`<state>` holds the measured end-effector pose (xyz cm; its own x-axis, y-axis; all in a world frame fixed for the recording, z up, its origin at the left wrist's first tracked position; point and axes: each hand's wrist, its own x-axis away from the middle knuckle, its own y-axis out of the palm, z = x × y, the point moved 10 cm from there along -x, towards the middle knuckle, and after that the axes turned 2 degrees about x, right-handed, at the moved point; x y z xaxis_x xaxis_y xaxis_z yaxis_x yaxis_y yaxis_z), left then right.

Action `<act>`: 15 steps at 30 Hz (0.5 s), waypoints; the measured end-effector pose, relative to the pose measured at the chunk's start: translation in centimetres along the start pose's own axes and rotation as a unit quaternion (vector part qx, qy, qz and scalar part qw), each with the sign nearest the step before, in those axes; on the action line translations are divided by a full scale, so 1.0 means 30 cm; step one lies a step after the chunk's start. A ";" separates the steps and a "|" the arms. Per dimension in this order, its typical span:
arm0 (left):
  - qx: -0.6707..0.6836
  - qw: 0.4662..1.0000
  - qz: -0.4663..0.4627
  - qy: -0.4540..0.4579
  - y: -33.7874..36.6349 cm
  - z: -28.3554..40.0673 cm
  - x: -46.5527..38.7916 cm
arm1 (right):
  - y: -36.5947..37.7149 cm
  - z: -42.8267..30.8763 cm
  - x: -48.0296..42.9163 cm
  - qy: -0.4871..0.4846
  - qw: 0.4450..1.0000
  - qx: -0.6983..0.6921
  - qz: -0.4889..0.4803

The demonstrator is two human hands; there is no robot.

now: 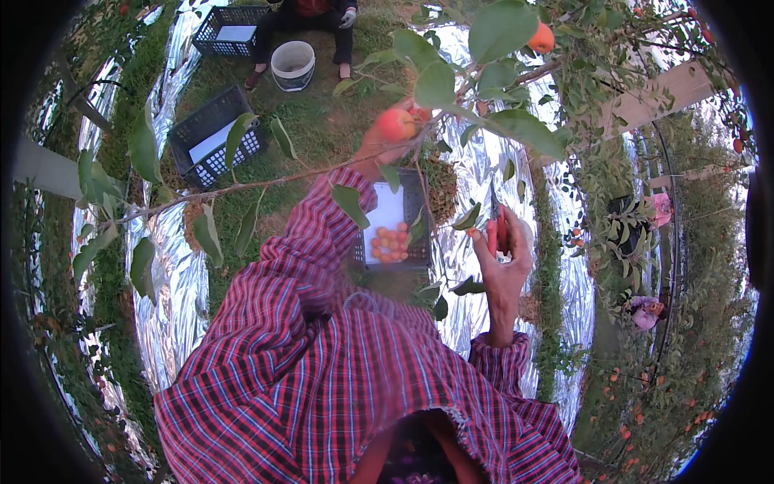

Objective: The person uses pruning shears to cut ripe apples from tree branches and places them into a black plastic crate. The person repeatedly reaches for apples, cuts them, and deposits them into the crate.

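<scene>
My left hand [373,145] reaches up behind a thin apple branch [278,178] and is closed around a red-orange apple [396,124]. A second red apple [420,113] shows just beside it, partly hidden by leaves. In my right hand [507,257] are small pruning snips [493,233] with red handles, their narrow blades pointing up and away from me. Below the branch, a black plastic crate [423,212] with a white liner sits on the grass and holds several small apples [389,243].
Two more black crates [248,145] [208,30] stand on the grass at the upper left. A seated person [302,24] is behind a white bucket [292,63]. Reflective film [471,181] lines the rows. Leafy branches and a post [656,103] rise at right, with people beyond.
</scene>
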<state>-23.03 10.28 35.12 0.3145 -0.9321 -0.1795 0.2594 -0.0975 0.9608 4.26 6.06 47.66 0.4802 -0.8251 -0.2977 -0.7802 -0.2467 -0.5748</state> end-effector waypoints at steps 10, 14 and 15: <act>-0.001 0.995 -0.014 -0.099 0.083 0.027 0.009 | 0.029 -0.173 0.022 -0.032 0.996 0.052 0.071; -0.142 0.978 -0.036 -0.146 0.032 0.066 -0.042 | 0.125 -0.268 0.009 -0.003 0.993 0.086 0.074; -0.151 0.975 -0.037 -0.158 0.034 0.050 -0.050 | 0.142 -0.296 -0.002 0.008 0.991 0.106 0.079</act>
<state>-24.61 11.07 36.70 0.0001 -0.9921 -0.1257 0.5429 -0.1055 0.8332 -2.65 0.54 52.00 0.3505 -0.8537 -0.3851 -0.7432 -0.0033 -0.6691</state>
